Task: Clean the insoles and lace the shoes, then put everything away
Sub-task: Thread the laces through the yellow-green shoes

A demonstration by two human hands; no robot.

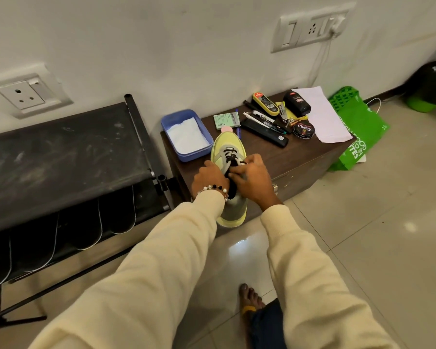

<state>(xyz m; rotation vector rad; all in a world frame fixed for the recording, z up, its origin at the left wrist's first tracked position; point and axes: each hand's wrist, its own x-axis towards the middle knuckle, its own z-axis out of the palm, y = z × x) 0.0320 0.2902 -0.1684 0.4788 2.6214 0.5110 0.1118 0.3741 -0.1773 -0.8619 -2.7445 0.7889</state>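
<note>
My right hand [253, 181] is on top of the shoe [228, 157]. Its fingers [241, 170] are curled and pinch the black lace [230, 155] near the top holes. My left hand [208, 177] is on the left side of the shoe. Its fingers [215, 165] are bent around the shoe's side and hold it. I think its fingertips may touch the lace too, but my right hand hides that spot.

The shoe is yellow-green and grey. It sits on the brown counter [295, 159], right under my fingers, with its toe pointing away from me and its heel sticking out over the near edge.

Just past my left fingers is a blue tray [184, 153] with something white inside. Past my right fingers, farther back, are a round polish tin [304, 130], a black bottle [297, 103], a yellow tube [265, 104], some pens [266, 119] and a white sheet of paper [322, 114]. A small green pad [226, 120] lies just beyond the toe of the shoe.

Far to the right of my fingers, a green bag [356, 137] stands on the floor. To the left of my fingers is a black rack [61, 152].
</note>
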